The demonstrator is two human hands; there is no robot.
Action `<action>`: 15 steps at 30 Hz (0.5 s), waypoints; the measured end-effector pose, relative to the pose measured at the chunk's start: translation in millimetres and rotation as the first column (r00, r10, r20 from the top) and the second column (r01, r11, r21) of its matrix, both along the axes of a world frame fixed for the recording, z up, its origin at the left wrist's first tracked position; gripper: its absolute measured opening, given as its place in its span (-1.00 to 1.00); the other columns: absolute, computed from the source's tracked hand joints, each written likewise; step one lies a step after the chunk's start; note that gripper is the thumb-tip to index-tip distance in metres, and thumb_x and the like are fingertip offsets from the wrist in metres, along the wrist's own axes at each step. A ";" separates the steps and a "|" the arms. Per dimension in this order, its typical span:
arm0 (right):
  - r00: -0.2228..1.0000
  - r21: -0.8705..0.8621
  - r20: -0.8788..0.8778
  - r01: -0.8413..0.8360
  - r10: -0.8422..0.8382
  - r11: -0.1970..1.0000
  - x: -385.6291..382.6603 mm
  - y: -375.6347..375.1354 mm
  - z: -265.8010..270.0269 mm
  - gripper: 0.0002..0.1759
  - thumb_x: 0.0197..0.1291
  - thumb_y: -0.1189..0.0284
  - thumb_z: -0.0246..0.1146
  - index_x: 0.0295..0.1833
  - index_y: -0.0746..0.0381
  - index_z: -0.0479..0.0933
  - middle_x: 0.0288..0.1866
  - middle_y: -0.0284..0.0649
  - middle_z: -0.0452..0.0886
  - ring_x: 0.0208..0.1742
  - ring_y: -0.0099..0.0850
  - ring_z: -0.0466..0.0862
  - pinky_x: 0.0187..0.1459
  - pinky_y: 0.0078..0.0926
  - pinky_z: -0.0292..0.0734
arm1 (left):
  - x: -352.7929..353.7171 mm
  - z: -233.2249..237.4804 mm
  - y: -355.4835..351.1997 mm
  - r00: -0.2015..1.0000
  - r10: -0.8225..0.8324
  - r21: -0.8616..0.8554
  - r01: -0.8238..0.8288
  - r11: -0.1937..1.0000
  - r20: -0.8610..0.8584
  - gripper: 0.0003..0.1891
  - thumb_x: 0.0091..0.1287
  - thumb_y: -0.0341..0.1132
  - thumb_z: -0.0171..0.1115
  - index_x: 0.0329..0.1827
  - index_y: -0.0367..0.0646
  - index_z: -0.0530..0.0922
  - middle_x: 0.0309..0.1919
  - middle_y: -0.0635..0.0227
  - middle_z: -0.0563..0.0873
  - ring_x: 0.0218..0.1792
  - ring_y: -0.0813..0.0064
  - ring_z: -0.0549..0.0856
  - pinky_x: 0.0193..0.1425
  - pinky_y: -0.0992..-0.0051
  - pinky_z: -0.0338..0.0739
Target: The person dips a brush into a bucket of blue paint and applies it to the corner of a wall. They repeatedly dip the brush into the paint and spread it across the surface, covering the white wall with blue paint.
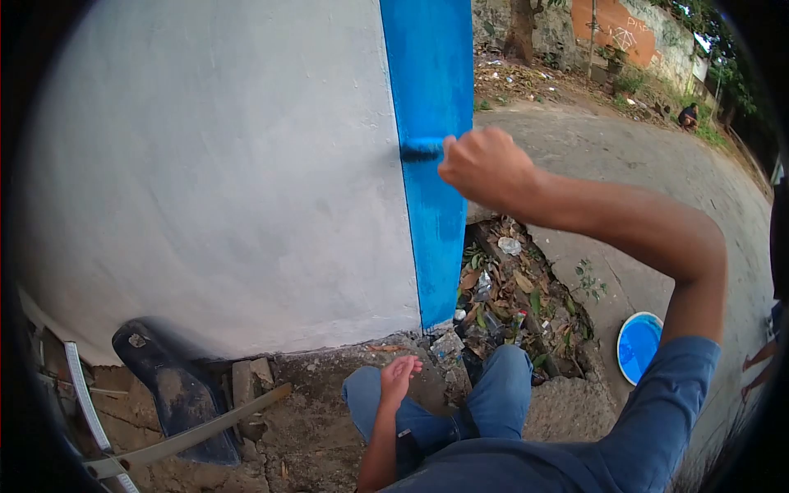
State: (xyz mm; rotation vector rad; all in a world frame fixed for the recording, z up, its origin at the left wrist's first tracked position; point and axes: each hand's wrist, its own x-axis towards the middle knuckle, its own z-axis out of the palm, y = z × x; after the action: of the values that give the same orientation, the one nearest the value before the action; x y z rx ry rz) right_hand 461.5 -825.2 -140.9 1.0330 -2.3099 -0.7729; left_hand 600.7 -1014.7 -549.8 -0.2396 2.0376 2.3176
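My right hand (pixel 486 168) is closed in a fist around what looks like a paintbrush (pixel 422 149), its dark, blue-coated head pointing left. The head touches the blue painted strip (pixel 434 66) at the corner of the wall, close to the straight line where the blue meets the pale grey wall (pixel 246 172). Most of the handle is hidden inside my fist. Down by my left knee, my left hand (pixel 398 380) is held with fingers loosely bent and apart, holding nothing. A white-rimmed tub of blue paint (pixel 639 347) stands on the ground to my right.
Dry leaves and litter (pixel 514 283) fill a broken hollow at the wall's foot. A dark plastic seat-like piece (pixel 177 394) and a metal strip (pixel 201 431) lie at lower left. A person (pixel 689 117) crouches far off on the paved ground (pixel 608 156); another person's limbs show at the right edge.
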 end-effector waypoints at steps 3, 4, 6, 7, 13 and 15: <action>0.992 -0.032 -0.125 -0.018 0.013 0.999 2.2 -2.0 19.1 -0.93 -0.08 0.53 0.26 -0.52 0.30 0.55 -0.51 -0.15 0.55 -0.49 -0.40 0.63 -0.62 -0.44 0.54 | -1.1 2.5 1.4 1.000 -0.009 0.004 0.009 1.000 0.012 -0.74 0.37 -0.21 0.12 -0.09 -0.22 0.59 -0.26 0.34 0.71 -0.27 0.61 0.66 -0.23 0.62 0.44; 0.959 -0.057 -0.283 0.012 -0.028 0.998 3.1 -3.3 24.3 -0.93 -0.09 0.51 0.27 -0.56 0.23 0.58 -0.56 -0.21 0.58 -0.51 -0.38 0.65 -0.57 -0.41 0.57 | -1.6 1.1 1.8 1.000 -0.011 0.005 0.011 1.000 0.015 -0.74 0.37 -0.21 0.12 -0.09 -0.22 0.59 -0.26 0.34 0.71 -0.27 0.61 0.66 -0.23 0.62 0.44; 0.899 -0.085 -0.433 0.037 -0.070 0.996 6.5 -2.8 37.3 -0.90 -0.10 0.50 0.28 -0.60 0.15 0.61 -0.61 -0.27 0.60 -0.53 -0.37 0.67 -0.52 -0.38 0.60 | -3.5 -1.2 3.2 1.000 -0.021 0.024 0.021 0.999 0.000 -0.75 0.37 -0.21 0.12 -0.10 -0.22 0.59 -0.26 0.34 0.71 -0.27 0.62 0.66 -0.23 0.61 0.44; 0.894 -0.130 -0.446 -0.007 -0.052 0.991 8.7 -2.4 46.1 -0.90 -0.11 0.52 0.29 -0.61 0.16 0.61 -0.62 -0.26 0.60 -0.55 -0.38 0.66 -0.54 -0.40 0.61 | -3.4 -0.8 4.4 1.000 -0.020 0.026 0.020 0.999 -0.002 -0.75 0.37 -0.21 0.12 -0.10 -0.22 0.59 -0.26 0.34 0.71 -0.27 0.62 0.66 -0.23 0.61 0.44; 0.769 -0.212 -0.639 -0.166 -0.008 0.963 17.0 2.7 68.0 -0.89 -0.17 0.57 0.31 -0.64 0.18 0.58 -0.64 -0.22 0.57 -0.63 -0.53 0.61 -0.66 -0.58 0.55 | 0.0 -2.9 5.5 1.000 -0.025 0.028 0.026 0.999 -0.018 -0.75 0.37 -0.22 0.13 -0.10 -0.23 0.58 -0.26 0.33 0.71 -0.27 0.61 0.65 -0.24 0.60 0.45; 0.706 -0.227 -0.700 -0.078 -0.107 0.971 16.1 3.4 67.6 -0.88 -0.19 0.55 0.32 -0.66 0.16 0.55 -0.56 -0.20 0.59 -0.63 -0.57 0.56 -0.67 -0.58 0.51 | 1.3 -2.7 5.5 1.000 -0.012 0.018 0.013 1.000 -0.022 -0.76 0.37 -0.23 0.12 -0.10 -0.23 0.58 -0.26 0.34 0.71 -0.28 0.61 0.65 -0.24 0.60 0.45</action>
State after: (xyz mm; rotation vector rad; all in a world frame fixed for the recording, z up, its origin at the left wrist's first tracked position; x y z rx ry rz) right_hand 477.6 -821.7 -73.3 0.4689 -1.6705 -0.7073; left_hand 601.9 -1009.2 -552.5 -0.2013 2.0209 2.3402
